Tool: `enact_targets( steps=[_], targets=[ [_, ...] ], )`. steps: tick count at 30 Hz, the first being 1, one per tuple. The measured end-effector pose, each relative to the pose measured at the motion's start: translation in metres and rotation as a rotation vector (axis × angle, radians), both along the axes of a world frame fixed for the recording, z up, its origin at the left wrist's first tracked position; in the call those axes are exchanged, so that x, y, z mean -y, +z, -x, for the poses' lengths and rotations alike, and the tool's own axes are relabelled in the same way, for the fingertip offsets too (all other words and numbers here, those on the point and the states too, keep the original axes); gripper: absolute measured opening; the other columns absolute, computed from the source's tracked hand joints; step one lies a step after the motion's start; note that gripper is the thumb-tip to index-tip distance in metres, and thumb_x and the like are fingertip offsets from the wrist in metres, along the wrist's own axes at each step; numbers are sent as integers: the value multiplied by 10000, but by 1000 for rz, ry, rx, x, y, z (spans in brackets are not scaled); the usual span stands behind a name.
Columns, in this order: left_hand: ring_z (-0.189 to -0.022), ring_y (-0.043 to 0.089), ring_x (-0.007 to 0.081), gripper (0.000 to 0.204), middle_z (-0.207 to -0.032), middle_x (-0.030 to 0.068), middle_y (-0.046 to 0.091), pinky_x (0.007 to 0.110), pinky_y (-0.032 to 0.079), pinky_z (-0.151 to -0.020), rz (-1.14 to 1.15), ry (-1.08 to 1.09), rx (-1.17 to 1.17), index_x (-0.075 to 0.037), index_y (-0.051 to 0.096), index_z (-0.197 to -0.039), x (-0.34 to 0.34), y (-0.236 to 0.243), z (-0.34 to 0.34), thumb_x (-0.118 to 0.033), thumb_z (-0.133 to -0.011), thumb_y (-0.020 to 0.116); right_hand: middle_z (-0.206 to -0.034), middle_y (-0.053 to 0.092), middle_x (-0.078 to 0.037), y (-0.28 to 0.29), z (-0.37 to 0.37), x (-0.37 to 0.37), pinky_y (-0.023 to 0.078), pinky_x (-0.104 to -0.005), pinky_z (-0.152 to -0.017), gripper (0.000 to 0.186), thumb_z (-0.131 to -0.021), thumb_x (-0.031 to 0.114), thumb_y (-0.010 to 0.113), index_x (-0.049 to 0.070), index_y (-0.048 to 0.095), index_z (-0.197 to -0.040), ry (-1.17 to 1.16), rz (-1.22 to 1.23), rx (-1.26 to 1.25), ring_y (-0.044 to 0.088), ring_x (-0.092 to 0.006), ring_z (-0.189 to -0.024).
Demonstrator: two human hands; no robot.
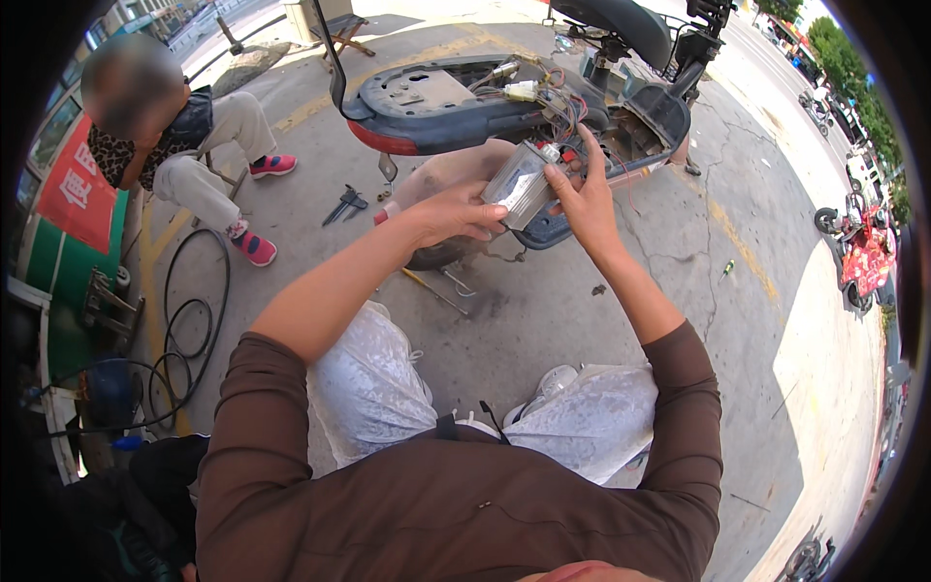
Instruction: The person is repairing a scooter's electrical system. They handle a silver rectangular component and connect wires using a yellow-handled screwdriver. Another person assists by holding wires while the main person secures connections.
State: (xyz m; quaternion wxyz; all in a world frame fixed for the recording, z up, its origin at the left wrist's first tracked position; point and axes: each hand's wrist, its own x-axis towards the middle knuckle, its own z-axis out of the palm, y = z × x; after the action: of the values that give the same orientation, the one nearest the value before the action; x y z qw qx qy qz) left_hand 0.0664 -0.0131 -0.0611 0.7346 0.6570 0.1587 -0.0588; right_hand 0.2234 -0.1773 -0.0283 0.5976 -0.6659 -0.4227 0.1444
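at the left, a red banner [78, 189] shows beside a seated person [199, 179], and a black hose [170, 349] lies in loops on the ground [543, 310]. next, a dark tool [344, 205] lies near the scooter [427, 107]. the left hand [451, 215] has its fingers pinching the lower left end of a silver ribbed box [527, 184], held tilted in front of the scooter. the right hand [590, 199] has its thumb against the box's right side, index finger spread upward beside the loose wires [572, 97]; i cannot tell how its other fingers sit. farther right, a small green thing [728, 268] lies on the ground, and a red motorbike [866, 260] stands well apart.
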Motion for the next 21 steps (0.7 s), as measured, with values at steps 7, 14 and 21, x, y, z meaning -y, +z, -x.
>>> enact_targets(
  steps=[7, 14, 21],
  targets=[
    [-1095, 550, 216, 827, -1219, 125, 525, 379, 469, -885, -57, 47, 43, -79, 281, -1414, 7, 5, -2, -353, -790, 749, -1064, 528, -140, -4, 0, 3, 561, -282, -543, 549, -961, 142, 486, 113, 243, -1452, 77, -95, -88, 602, -140, -722],
    [-1041, 596, 224, 897, -1193, 148, 551, 346, 497, -832, -75, 106, 48, -29, 254, -1411, 6, -1, -6, -350, -759, 780, -1051, 506, -136, -6, 1, 6, 573, -282, -602, 517, -962, 66, 413, 109, 248, -1450, 79, -94, -85, 632, -164, -766],
    [-998, 652, 282, 679, -1106, 187, 620, 354, 495, -885, 118, 8, 104, -19, 420, -1303, 5, 0, -3, -460, -840, 646, -1047, 505, -125, -2, 2, 10, 545, -258, -584, 528, -935, 7, 394, 96, 275, -1441, 76, -115, -40, 622, -148, -744]
  ],
)
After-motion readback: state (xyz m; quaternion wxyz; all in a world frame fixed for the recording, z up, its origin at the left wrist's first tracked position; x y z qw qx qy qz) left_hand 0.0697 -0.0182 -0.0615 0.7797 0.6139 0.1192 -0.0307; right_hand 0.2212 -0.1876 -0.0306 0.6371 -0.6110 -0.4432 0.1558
